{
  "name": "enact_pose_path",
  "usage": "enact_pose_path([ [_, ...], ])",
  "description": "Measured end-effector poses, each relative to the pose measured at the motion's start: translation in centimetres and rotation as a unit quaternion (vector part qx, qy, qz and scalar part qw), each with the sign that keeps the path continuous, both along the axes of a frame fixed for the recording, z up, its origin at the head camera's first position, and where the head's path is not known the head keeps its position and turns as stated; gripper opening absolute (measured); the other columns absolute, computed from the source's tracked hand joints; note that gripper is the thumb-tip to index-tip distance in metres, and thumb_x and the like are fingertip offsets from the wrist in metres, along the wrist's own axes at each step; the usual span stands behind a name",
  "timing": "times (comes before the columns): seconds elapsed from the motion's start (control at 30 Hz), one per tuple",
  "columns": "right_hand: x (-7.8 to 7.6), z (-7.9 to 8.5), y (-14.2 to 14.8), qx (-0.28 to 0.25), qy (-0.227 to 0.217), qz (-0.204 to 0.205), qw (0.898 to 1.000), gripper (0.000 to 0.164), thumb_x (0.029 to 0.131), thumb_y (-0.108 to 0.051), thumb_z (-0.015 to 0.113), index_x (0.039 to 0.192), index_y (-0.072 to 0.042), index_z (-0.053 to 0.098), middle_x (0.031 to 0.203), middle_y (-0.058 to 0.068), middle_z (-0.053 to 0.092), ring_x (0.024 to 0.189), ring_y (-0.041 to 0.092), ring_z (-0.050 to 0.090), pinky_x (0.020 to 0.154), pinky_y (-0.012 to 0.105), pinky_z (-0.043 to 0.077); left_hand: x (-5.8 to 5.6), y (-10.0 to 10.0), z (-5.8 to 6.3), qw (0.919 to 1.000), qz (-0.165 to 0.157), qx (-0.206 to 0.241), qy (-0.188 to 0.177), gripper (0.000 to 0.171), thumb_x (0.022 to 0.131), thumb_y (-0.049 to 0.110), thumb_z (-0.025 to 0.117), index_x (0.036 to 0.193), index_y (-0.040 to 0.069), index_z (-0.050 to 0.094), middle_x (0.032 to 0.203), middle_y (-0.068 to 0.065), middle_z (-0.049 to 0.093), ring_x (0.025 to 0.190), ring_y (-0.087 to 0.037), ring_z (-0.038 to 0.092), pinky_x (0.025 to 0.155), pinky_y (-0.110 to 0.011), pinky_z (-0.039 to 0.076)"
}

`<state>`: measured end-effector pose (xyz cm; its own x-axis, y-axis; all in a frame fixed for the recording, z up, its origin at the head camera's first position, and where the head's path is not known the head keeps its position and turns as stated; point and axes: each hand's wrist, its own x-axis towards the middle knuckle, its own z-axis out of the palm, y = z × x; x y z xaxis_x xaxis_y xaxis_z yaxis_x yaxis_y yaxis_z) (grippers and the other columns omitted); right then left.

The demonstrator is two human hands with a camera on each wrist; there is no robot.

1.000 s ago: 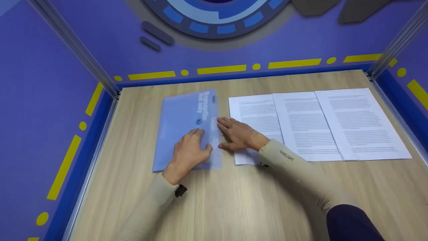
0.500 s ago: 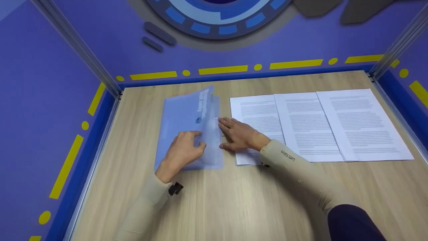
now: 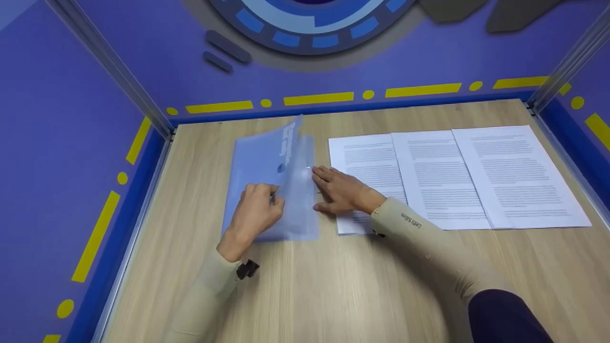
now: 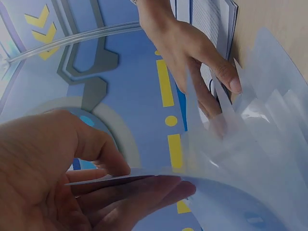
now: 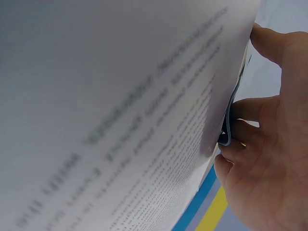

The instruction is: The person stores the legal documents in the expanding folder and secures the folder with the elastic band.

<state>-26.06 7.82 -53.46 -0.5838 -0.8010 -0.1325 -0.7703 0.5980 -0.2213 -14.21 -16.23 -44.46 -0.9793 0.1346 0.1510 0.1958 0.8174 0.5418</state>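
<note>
A translucent blue plastic document folder [image 3: 255, 159] with white lettering and a round button lies on the table, its flap partly raised. My left hand [image 3: 253, 209] pinches the flap between thumb and fingers; in the left wrist view the thin plastic edge runs between the fingers of that hand [image 4: 43, 154]. Clear plastic layers [image 4: 269, 130] fan out beyond it. My right hand [image 3: 340, 191] rests with extended fingers at the folder's right edge, its wrist over the nearest printed stack [image 3: 369, 157]. Up close, the right wrist view shows a printed page [image 5: 134, 96] beside the right hand [image 5: 274, 130].
Two more printed stacks [image 3: 436, 166] [image 3: 514, 171] overlap in a row to the right. Blue panels [image 3: 143, 47] with yellow marks enclose the wood-patterned table [image 3: 305, 295] at the back and sides. Metal posts [image 3: 109, 66] stand in the back corners.
My left hand has moved slightly left and now lifts the flap, which was lying flat. A gap has opened along the folder's right side. The right hand has stayed put.
</note>
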Motion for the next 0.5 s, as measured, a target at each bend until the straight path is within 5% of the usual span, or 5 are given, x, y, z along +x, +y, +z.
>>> enact_pose_path([
  [0.23, 0.01, 0.05, 0.03, 0.006, 0.001, 0.0, 1.0, 0.094, 0.105, -0.06, 0.056, 0.165, 0.006, 0.026, 0.176, 0.023, 0.02, 0.164, 0.04, 0.021, 0.134, 0.051, 0.02, 0.1, -0.2, 0.1, 0.9991, 0.01, -0.003, 0.041, 0.029, 0.089, -0.003, 0.061, 0.107, -0.003, 0.083, 0.084, -0.019, 0.079, 0.056, -0.011, 0.036, 0.058, -0.03, 0.044],
  [0.5, -0.01, 0.02, 0.02, 0.011, -0.005, 0.002, 1.0, 0.096, 0.105, -0.061, 0.054, 0.166, 0.006, 0.023, 0.177, 0.022, 0.018, 0.165, 0.039, 0.019, 0.135, 0.05, 0.019, 0.58, -0.51, 0.28, 0.9992, 0.014, 0.012, 0.036, 0.024, 0.094, -0.002, 0.064, 0.111, -0.005, 0.081, 0.109, -0.027, 0.079, 0.066, -0.02, 0.067, 0.083, -0.044, 0.064],
])
